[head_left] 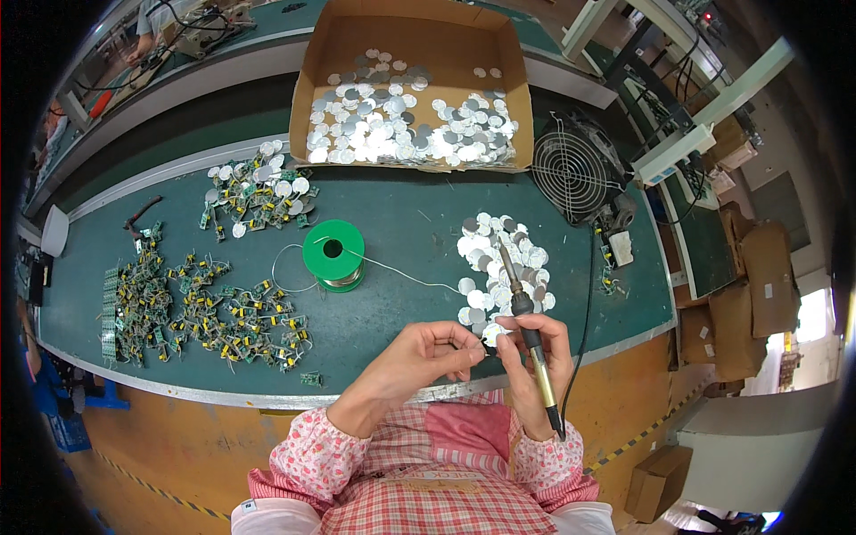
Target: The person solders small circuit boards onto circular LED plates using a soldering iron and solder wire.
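Observation:
A soldering iron (pixel 539 364) lies across my right hand (pixel 522 383), its tip pointing up and away over the table. The fingers of that hand are closed round the handle. At its thumb and fingertip is a round silvery disc (pixel 494 333). My left hand (pixel 412 361) is pinched close beside the disc, on a small dark piece (pixel 488 349) that is mostly hidden. Just beyond the hands spreads a loose pile of silvery discs (pixel 479 299). A green spool of solder wire (pixel 350 239) stands left of them, its loose end reaching toward the pile.
Small green circuit boards with yellow parts (pixel 241 316) cover the left of the table (pixel 401 218). Behind them is a heap of boards with discs (pixel 263 192). A cardboard box (pixel 415 31) of discs stands at the back, a fan (pixel 575 169) at right. The iron's black cord (pixel 587 312) trails beside it.

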Demonstrator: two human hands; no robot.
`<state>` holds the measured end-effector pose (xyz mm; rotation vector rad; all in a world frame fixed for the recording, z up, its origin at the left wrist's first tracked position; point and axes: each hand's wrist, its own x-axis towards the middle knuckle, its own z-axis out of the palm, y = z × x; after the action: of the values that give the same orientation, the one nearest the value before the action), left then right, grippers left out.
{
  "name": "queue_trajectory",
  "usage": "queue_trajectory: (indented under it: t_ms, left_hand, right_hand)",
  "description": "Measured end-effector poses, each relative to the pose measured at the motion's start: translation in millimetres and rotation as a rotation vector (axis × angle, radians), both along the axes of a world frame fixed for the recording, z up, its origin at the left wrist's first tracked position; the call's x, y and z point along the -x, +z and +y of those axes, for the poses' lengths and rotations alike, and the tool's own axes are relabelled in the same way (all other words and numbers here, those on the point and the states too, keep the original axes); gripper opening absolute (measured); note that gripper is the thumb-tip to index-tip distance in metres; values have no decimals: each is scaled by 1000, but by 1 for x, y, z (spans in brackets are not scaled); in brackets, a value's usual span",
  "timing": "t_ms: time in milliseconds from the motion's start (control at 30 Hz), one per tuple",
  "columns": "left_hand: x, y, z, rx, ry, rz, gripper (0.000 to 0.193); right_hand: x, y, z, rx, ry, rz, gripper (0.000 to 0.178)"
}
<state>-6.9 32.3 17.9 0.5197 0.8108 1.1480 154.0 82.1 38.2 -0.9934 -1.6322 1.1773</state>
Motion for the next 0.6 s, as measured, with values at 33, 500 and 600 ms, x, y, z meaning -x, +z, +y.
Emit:
queue_trajectory:
  t_ms: [33,500,600]
  left_hand:
    - [0,0,1,4,-2,1,13]
    - [-9,11,0,3,76,206,12]
    - [-14,3,-1,-46,159,114,13]
  right_hand:
    - [-1,2,1,-3,23,-5,28]
    - [-8,5,4,-78,60,-37,26]
    - [-7,7,3,-93,56,-60,26]
